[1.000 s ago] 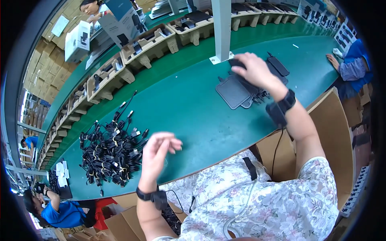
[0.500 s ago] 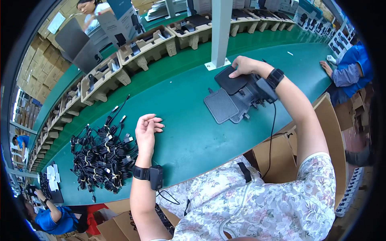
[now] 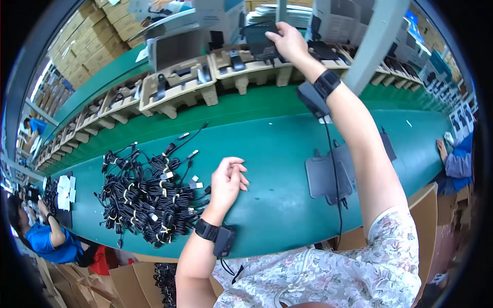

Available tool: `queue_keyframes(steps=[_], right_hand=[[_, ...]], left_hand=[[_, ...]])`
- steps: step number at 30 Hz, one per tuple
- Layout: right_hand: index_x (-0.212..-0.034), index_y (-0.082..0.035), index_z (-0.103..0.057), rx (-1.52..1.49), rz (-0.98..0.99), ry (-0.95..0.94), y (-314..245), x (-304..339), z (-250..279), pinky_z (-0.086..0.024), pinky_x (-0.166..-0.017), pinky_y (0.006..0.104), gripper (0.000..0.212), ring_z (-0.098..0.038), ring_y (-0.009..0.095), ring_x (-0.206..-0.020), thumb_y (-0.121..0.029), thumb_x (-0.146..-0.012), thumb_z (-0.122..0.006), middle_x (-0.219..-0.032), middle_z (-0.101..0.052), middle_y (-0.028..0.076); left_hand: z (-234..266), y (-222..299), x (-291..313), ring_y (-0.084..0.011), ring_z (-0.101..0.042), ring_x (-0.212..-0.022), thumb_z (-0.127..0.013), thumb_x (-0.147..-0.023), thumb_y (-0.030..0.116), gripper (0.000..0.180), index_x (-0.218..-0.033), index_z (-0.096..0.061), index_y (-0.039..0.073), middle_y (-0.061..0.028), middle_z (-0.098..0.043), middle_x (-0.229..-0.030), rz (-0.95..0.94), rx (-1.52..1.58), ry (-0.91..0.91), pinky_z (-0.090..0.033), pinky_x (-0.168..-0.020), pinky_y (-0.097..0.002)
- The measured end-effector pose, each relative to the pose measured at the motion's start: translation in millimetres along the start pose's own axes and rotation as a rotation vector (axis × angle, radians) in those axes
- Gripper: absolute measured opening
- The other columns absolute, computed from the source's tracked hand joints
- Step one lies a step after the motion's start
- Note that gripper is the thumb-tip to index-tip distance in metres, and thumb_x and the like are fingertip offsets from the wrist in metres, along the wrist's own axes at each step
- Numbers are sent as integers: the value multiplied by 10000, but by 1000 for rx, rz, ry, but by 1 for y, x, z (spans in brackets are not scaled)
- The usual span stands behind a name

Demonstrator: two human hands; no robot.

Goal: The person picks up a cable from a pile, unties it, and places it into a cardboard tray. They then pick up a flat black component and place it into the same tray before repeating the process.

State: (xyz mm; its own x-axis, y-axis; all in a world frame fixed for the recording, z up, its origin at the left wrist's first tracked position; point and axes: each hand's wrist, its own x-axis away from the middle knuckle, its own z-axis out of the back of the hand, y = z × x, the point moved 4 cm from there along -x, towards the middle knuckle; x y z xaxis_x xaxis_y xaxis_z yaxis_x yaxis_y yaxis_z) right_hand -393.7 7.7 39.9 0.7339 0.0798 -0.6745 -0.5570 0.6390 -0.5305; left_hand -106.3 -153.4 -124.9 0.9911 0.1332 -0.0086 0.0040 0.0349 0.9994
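Observation:
My right hand reaches over the far edge of the table and grips a black flat rectangular panel by its right side, thumb on top. The panel is just above a moulded cardboard tray; whether it touches the tray I cannot tell. My left hand rests near the green table top with loosely bent fingers and nothing in it. Beside it, to the left, lies a heap of tied black cables with light plugs. More black panels lie on the table to the right, partly behind my right forearm.
A row of cardboard trays with black parts runs along the far side. A grey metal post rises right of my right hand. Co-workers sit at the left and right. Open cardboard boxes stand below the near edge.
My right hand has lifted a black panel from the group on the table and carried it away and leftward to the trays. My left hand stays beside the cables; the whole view has shifted.

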Motion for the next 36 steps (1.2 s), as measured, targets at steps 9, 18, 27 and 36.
queue_keyframes(steps=[9,18,27,36], right_hand=[[-1107,32,-585,-97,-203,-242,72,-57,-70,-450,-847,367,483,-594,341,-977,-326,-787,-633,-1051,-618,209],[-1013,44,-615,264,-208,-321,56,-36,-67,-446,-842,420,488,-576,379,-984,-401,-812,-595,-1047,-607,236],[-1019,-47,-629,277,209,-425,-100,-16,-104,-488,-741,406,555,-624,281,-849,-544,-776,-581,-852,-641,155],[-918,-68,-627,42,242,-210,-199,-22,-215,-466,-751,450,311,-598,347,-848,-324,-812,-487,-878,-628,170]], left_hand=[[1,4,-2,-101,-573,-550,-405,-919,12,147,-1022,-507,-10,-77,-565,-813,13,-39,25,-472,-423,-213],[4,4,-4,-97,-575,-548,-393,-886,-27,158,-990,-510,-11,-75,-568,-804,-20,-32,16,-471,-421,-216],[6,-2,-2,-88,-555,-534,-408,-885,-18,145,-958,-531,5,-61,-544,-775,-48,-36,51,-458,-407,-217],[5,1,3,-104,-558,-514,-426,-887,-22,113,-949,-519,0,-71,-521,-775,-119,-40,48,-456,-386,-239]])
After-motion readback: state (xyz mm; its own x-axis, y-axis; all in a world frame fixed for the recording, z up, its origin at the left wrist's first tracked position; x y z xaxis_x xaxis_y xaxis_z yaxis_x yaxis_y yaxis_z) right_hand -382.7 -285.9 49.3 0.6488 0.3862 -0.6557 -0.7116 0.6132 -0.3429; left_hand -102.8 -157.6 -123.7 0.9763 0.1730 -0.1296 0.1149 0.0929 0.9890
